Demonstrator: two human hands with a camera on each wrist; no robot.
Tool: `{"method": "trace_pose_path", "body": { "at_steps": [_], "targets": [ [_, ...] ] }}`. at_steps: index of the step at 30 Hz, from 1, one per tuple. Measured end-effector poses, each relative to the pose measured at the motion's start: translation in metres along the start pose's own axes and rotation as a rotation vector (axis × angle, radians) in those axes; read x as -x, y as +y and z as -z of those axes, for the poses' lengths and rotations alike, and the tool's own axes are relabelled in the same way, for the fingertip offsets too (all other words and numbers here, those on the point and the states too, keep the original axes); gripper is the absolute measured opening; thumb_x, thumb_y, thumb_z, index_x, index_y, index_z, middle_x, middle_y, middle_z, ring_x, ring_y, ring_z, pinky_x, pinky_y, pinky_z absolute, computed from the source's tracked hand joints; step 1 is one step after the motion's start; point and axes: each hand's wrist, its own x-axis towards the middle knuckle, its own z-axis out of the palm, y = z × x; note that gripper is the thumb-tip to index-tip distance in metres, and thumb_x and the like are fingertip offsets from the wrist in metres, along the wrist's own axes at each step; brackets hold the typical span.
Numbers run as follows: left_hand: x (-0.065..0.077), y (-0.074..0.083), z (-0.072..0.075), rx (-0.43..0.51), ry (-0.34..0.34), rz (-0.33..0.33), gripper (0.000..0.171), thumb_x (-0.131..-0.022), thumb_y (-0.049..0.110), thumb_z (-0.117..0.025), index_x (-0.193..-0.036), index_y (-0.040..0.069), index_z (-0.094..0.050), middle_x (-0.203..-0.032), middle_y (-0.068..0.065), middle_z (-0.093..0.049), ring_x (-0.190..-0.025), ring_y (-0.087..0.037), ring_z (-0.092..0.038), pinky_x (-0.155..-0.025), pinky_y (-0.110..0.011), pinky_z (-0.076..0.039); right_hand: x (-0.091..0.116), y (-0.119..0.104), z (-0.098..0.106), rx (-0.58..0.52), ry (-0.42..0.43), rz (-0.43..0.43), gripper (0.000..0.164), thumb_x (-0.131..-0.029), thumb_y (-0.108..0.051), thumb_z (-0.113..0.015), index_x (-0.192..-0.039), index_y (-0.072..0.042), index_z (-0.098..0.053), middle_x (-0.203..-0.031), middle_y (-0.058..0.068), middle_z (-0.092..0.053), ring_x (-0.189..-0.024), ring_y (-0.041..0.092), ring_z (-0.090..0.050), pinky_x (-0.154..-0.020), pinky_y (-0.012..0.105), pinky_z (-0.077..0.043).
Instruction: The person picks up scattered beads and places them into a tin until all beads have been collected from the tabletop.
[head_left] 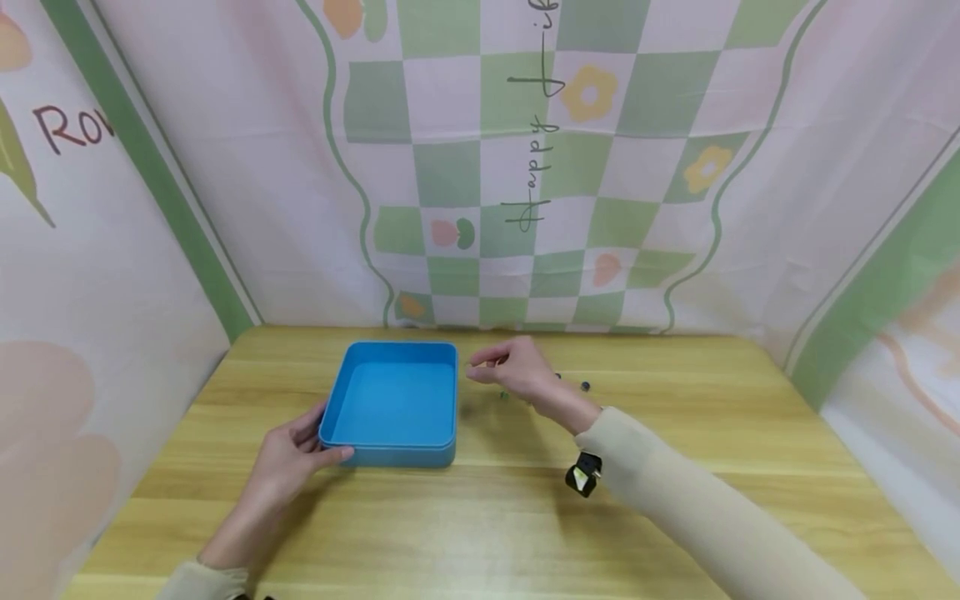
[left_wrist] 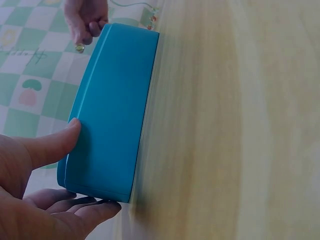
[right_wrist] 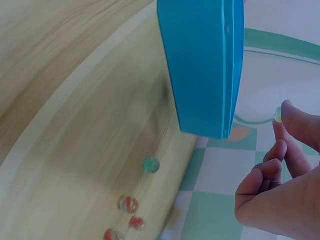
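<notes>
A shallow blue box (head_left: 390,455) with an open top and rounded corners stands on the table, its inside bare. My left hand (head_left: 283,457) grips its near left corner. In the left wrist view the thumb (left_wrist: 50,145) presses the front wall while the fingers (left_wrist: 97,212) lie along the side. Just past the box's right rim, my right hand (head_left: 517,367) is raised above the table. Thumb and forefinger pinch a small yellowish glass marble (right_wrist: 278,114), which also shows in the left wrist view; the other fingers curl toward the palm.
Several loose marbles lie on the wooden table (head_left: 480,533) right of the box. Among them are a green marble (right_wrist: 151,165) and a red-streaked marble (right_wrist: 128,204); a dark marble (head_left: 585,386) sits beyond my right wrist. A patterned cloth (head_left: 517,167) hangs along the table's back edge.
</notes>
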Motion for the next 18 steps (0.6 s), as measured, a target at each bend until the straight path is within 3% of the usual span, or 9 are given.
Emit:
{"method": "trace_pose_path", "body": {
  "at_steps": [9, 18],
  "targets": [
    [0.0, -0.001, 0.0, -0.006, 0.001, 0.004, 0.091, -0.09, 0.014, -0.088, -0.162, 0.001, -0.035, -0.164, -0.025, -0.035, -0.146, -0.042, -0.042, -0.11, -0.041, -0.047, -0.004, -0.016, -0.016, -0.039, -0.034, 0.006, 0.017, -0.093, -0.018, -0.084, -0.106, -0.008, -0.084, -0.098, 0.006, -0.067, -0.083, 0.02, -0.053, -0.06, 0.028, -0.041],
    [0.0, -0.001, 0.001, -0.008, 0.001, -0.002, 0.09, -0.09, 0.013, -0.087, -0.162, 0.0, -0.034, -0.164, -0.026, -0.034, -0.146, -0.042, -0.041, -0.109, -0.041, -0.047, -0.016, -0.025, -0.033, -0.052, -0.069, 0.052, 0.018, -0.093, -0.016, -0.084, -0.107, -0.006, -0.083, -0.101, 0.004, -0.075, -0.085, 0.02, -0.059, -0.071, 0.027, -0.051]
  ]
}}
